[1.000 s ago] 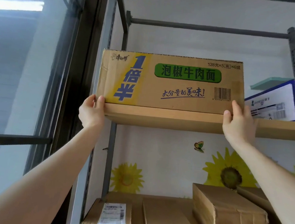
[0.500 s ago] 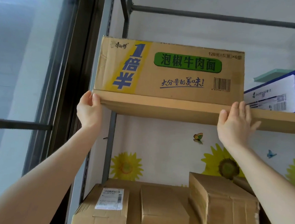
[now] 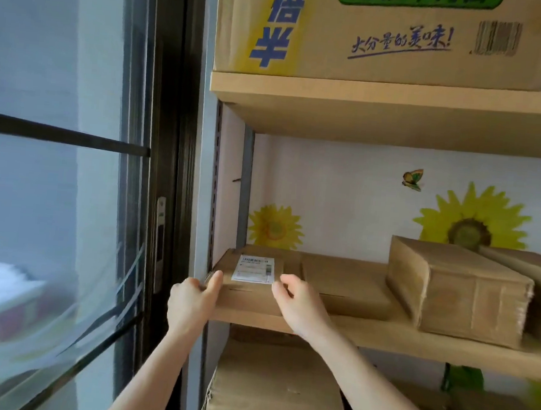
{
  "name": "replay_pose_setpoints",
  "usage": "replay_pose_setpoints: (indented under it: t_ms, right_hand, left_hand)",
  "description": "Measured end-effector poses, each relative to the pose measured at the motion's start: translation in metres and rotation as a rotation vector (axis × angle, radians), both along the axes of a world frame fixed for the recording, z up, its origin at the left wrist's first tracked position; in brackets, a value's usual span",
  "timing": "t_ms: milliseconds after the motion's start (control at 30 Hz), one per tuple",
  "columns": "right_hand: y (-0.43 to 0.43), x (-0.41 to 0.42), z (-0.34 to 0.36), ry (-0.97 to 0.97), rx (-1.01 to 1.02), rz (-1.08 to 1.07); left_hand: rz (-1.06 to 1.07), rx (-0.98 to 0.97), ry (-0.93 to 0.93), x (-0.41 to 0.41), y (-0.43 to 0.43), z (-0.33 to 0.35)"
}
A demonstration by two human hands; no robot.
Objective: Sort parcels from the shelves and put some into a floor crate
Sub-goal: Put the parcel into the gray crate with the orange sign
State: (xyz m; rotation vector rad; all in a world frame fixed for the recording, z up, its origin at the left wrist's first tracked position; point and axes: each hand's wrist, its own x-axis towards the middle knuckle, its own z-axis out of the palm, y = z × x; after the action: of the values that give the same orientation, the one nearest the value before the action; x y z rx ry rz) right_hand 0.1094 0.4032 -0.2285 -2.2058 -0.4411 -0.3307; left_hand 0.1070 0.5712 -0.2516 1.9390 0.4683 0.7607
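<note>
Left hand [image 3: 191, 299], right hand [image 3: 300, 306], gripping labelled parcel [image 3: 252, 292]

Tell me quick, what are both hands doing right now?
Left hand: grips the labelled parcel at its left corner.
Right hand: fingers curled at its front edge; grip cannot be told.

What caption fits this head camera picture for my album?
Left hand and right hand grip the labelled parcel on the shelf.

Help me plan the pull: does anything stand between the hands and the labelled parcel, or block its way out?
Nothing visible. The left hand and right hand are at the front edge of the labelled parcel; nothing lies on it or before it. A flat cardboard box lies close beside it. The crate is out of view.
</note>
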Motion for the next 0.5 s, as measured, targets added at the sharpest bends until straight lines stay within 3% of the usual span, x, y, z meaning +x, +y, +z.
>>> replay_pose_setpoints:
  t_ms: [233,367,500]
  right_hand:
    - [0.002,-0.004,-0.011,-0.049,0.02,0.027]
    - [-0.006,-0.015,-0.03,-0.131,0.23,0.076]
    - [-0.012,-0.032,-0.051,-0.157,0.44,0.11]
  left_hand:
    - [-0.064,-0.035,-0.071,-0.013,-0.003,-0.004]
    - [-0.164,-0.12,-0.274,-0.033,-0.011,-0.017]
    - [-0.194,-0.207,-0.355,-0.058,-0.021,-0.028]
